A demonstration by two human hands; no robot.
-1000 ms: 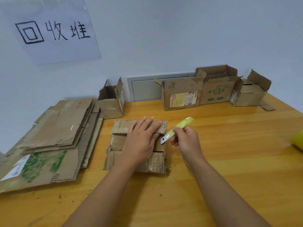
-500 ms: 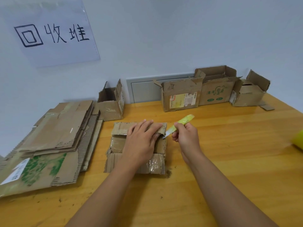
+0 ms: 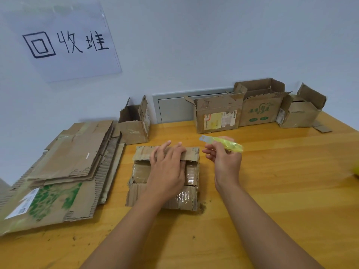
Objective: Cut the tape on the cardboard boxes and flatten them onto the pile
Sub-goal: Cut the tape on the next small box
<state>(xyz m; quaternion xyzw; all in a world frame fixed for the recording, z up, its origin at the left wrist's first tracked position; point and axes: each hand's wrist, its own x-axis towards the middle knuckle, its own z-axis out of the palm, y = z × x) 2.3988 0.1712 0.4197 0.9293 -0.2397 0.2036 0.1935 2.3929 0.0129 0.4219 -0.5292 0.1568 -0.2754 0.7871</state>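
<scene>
- Head view: a taped cardboard box (image 3: 165, 177) lies at the middle of the wooden table (image 3: 272, 191), flaps spread.
- Left hand (image 3: 168, 171) presses flat on it, fingers straight.
- Right hand (image 3: 226, 162) grips a yellow utility knife (image 3: 225, 143) just right of the box, blade raised clear.
- Flattened pile (image 3: 64, 167) sits at left.
- Four open boxes (image 3: 217, 114) stand along the wall.
</scene>
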